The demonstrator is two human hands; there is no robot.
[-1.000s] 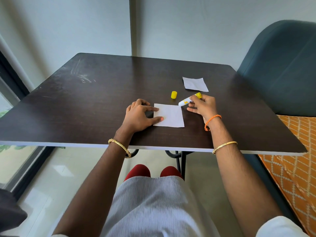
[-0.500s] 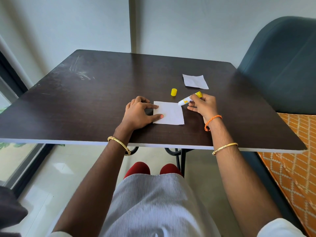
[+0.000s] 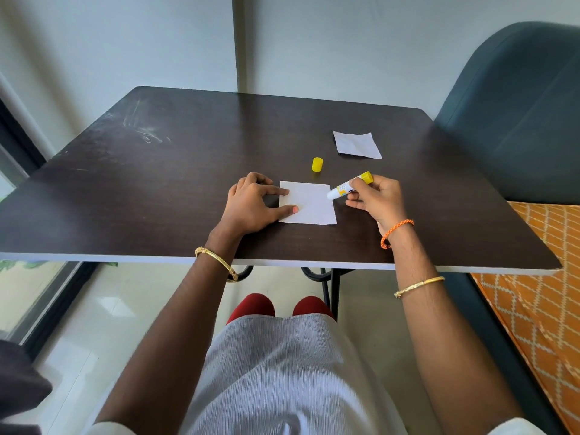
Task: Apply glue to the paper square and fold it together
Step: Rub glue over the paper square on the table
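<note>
White paper square [image 3: 309, 203] lies flat and unfolded near table [image 3: 157, 183] front edge; glue step looks just starting, fold not done yet, yellow cap [image 3: 317, 164] already off at approx 12 o'clock from the sheet. Left hand [image 3: 251, 205] is spread flat, index finger + thumb pinning the sheet's 9 o'clock edge. Right hand [image 3: 375, 199], at 3 o'clock, is closed around glue stick [image 3: 348, 186], w/ tip touching or just above the sheet's upper-right edge; can't tell which.

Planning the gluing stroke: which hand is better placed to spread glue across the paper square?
Right hand: it holds the uncapped glue stick, tip at the paper square's right edge. Left hand pins the left edge.
</note>
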